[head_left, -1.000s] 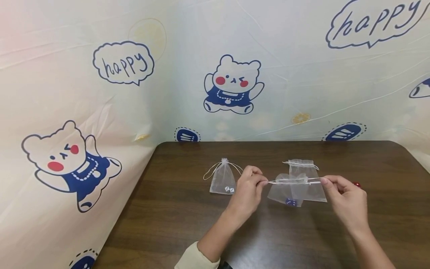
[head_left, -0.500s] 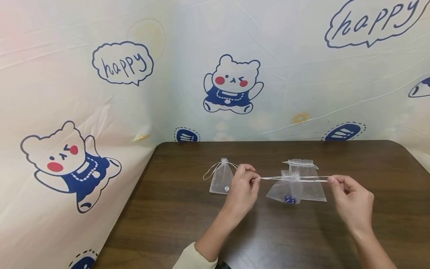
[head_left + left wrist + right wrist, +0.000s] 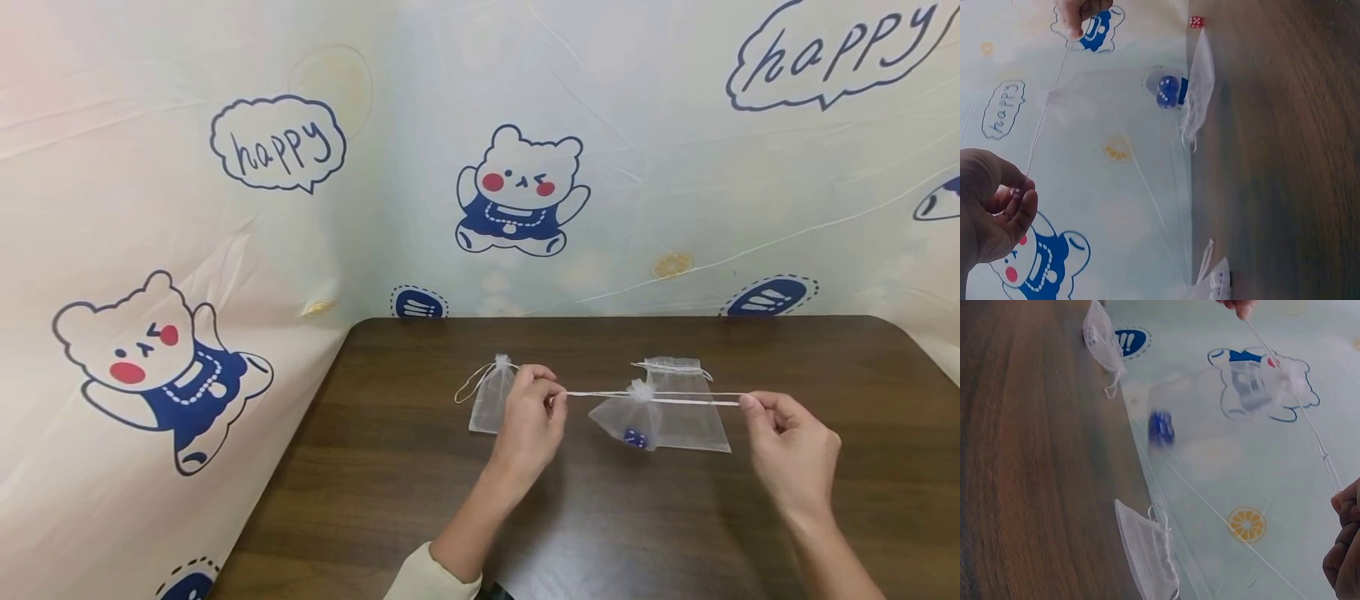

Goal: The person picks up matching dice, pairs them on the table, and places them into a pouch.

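A small sheer organza drawstring bag (image 3: 609,412) hangs between my hands, its neck gathered tight and blue dice (image 3: 635,438) at its bottom. My left hand (image 3: 529,421) pinches the white drawstring (image 3: 697,402) on one side. On the other side my right hand (image 3: 797,450) pinches the cord's other end between thumb and finger. The cord runs straight and taut between them. In the left wrist view the bag is tilted in the air, with the dice (image 3: 1167,92) lying together in a corner.
Behind my left hand stands a second organza bag (image 3: 489,404), gathered at the top, with white dice (image 3: 1091,335) inside. A flat third bag (image 3: 699,429) lies behind the hanging one. One red die (image 3: 1196,22) is on the brown wooden table (image 3: 360,467). A printed cloth (image 3: 637,167) backs the table.
My hands have moved apart, the left one leftward and the right one slightly rightward. The bag's mouth has drawn together into a tight gather, and the bag has shifted a little left.
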### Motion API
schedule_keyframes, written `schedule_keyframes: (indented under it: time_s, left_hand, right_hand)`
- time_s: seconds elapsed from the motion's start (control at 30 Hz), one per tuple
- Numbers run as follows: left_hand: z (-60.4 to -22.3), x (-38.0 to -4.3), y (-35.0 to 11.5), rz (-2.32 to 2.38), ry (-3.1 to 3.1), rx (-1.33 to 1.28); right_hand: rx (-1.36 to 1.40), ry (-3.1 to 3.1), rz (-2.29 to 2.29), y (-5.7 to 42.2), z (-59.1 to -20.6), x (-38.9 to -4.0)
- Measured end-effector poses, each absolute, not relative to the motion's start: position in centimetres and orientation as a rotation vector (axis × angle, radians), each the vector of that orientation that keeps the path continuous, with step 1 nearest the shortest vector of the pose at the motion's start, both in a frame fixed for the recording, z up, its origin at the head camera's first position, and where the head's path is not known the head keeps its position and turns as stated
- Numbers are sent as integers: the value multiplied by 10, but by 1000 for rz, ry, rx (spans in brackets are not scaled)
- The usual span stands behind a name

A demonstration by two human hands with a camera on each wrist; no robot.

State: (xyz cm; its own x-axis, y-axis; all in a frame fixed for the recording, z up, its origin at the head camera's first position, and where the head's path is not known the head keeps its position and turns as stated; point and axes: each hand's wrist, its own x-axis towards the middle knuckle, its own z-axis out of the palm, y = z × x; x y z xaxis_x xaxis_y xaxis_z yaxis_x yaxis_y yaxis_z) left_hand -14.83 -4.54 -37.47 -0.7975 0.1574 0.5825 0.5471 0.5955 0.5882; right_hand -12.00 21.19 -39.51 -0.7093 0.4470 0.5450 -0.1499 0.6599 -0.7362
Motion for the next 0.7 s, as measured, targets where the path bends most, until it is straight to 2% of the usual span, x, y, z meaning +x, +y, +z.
schedule_keyframes:
  time_s: [0.3,0.7]
  left_hand:
    - [-380,-150,-50,-1069,-2342,-537]
    - [-395,-152,-63,-1006,-2366,-433]
  right_hand:
    - [-172,-2160,995,211,-401,-131]
    - [-48,-2299,969,195,-414,-175]
